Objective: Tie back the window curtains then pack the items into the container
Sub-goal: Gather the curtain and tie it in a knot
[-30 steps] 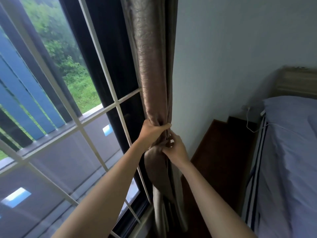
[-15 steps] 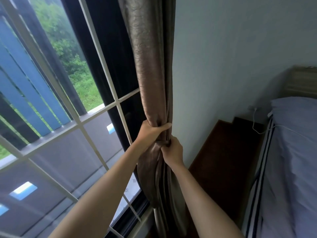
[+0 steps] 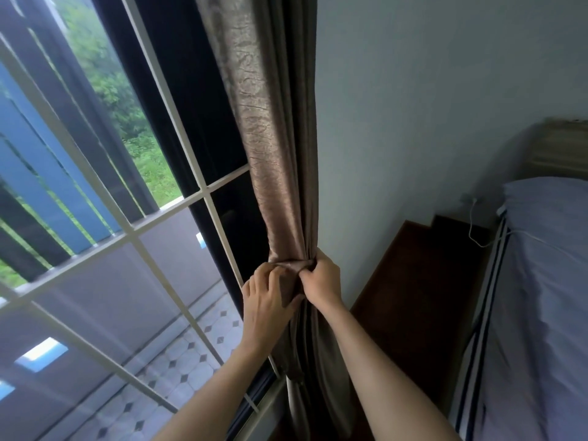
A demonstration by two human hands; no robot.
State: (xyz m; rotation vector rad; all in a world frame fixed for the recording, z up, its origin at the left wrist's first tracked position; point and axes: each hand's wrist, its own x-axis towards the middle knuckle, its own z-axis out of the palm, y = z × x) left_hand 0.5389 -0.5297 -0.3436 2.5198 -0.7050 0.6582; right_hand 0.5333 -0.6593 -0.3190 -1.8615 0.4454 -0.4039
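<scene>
Step in hand: first half of the task, tying back the curtain (image 3: 276, 154). Packing not begun as far as I can judge, no container or items in view. The curtain is one long gathered column of brown, crinkle-textured fabric with a sheen. It runs from the top of the frame down to the fingers, hanging between the window (image 3: 127, 237) left of the fingers and the wall (image 3: 429, 122) right of them. It is pinched narrow at finger level and looser below, where the folds drop past both wrists. Across the cinch, right at the fingertips, is a band (image 3: 288, 265) of the same-looking fabric. Cannot tell if it is a separate tie-back or a fold, and no knot, hook or fastener is visible. Left hand (image 3: 265, 302): fingers curled round the gathered curtain from the window side, tips on the band, thumb under the bunch. Right hand (image 3: 322, 281): fingers tightly curled, pinching the band's end on the wall side, almost touching the left fingertips. Next move, my read: keep the bunch squeezed with the left hand while the right pulls the band snug and fastens it. That needs tension held on both sides, since soft fabric is likely to slip and spread if either grip loosens. The bed (image 3: 541, 297) lies well right of the fingers, not involved.
</scene>
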